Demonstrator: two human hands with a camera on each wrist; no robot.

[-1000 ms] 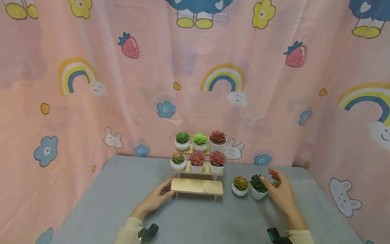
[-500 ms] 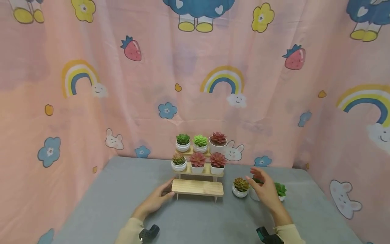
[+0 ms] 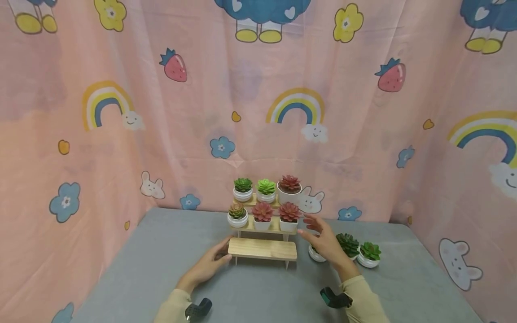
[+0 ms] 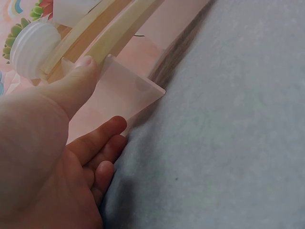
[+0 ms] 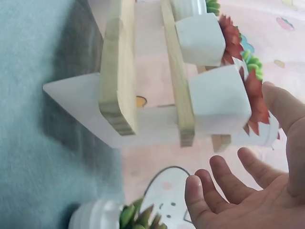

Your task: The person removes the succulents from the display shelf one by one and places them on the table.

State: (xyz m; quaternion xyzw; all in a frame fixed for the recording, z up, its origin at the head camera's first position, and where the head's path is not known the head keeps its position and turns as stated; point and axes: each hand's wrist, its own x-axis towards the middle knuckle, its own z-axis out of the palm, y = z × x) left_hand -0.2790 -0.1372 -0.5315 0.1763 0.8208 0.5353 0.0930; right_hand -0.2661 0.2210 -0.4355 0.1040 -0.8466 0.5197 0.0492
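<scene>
A tiered wooden stand (image 3: 262, 249) with white side panels is in the middle of the table. My left hand (image 3: 207, 265) rests at the left end of its lowest shelf. In the left wrist view, the thumb lies by the shelf edge and the loosely bent fingers are beside a side panel (image 4: 112, 102). To the right of the stand, my right hand (image 3: 325, 242) holds nothing, fingers spread, close to a red succulent in a square white pot (image 5: 219, 98) on the middle shelf. Whether the thumb touches its leaves, I cannot tell.
The upper shelves carry several potted succulents, including a bright green one (image 3: 266, 187) and a larger red one (image 3: 289, 183). On the table to the right stand a partly hidden white pot (image 3: 317, 255), a dark green succulent (image 3: 348, 244) and another green one (image 3: 369, 252). A patterned curtain (image 3: 258, 72) hangs behind.
My right hand has moved left, from above the succulents on the table to the right side of the stand. My left hand has stayed at the lowest shelf.
</scene>
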